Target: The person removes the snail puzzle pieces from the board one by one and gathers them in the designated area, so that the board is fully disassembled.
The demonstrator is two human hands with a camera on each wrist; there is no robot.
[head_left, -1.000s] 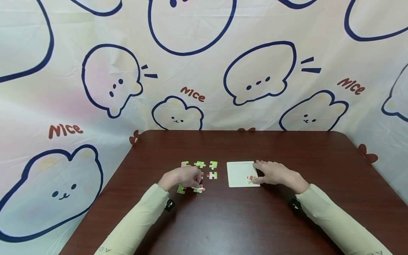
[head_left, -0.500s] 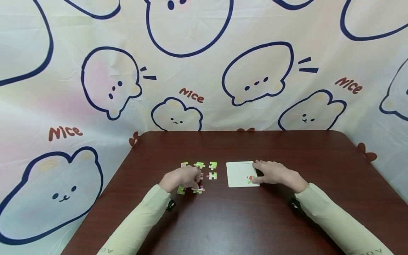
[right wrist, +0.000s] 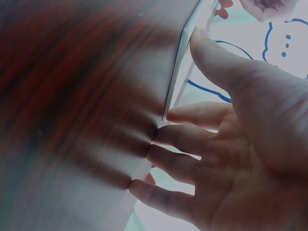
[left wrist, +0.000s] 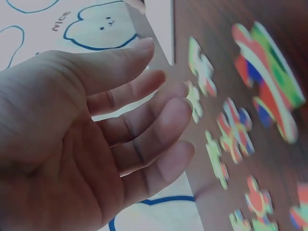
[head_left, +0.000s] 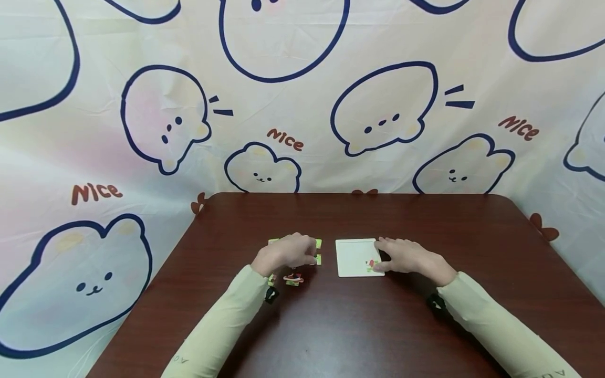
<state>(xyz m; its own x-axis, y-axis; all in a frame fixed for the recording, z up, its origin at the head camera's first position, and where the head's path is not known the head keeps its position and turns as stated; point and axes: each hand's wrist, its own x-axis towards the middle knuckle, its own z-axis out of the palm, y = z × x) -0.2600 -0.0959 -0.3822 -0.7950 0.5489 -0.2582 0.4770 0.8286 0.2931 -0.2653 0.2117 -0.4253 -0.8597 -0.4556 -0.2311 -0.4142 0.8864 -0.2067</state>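
My left hand (head_left: 290, 249) hovers above several loose jigsaw pieces, its fingers loosely bent with nothing between them. It hides part of the group in the head view. In the left wrist view, colourful jigsaw pieces (left wrist: 236, 131) lie spread on the table. Nearest that camera, a red-striped piece (left wrist: 269, 79) overlaps a green one. My right hand (head_left: 408, 255) rests at the right edge of a square white puzzle tray (head_left: 352, 256), thumb on its rim and the other fingertips down on the table. One jigsaw piece (head_left: 370, 265) sits in the tray's near right corner.
The dark brown wooden table (head_left: 331, 325) has its far edge against a pale cloth backdrop (head_left: 283, 105) printed with cartoon bears. The tray stands right of the loose pieces. A dark band (head_left: 271, 295) shows at the left wrist.
My left hand has left the overlapping near pieces and moved away from me and to the right, over the far pieces. The right hand and tray stay put.
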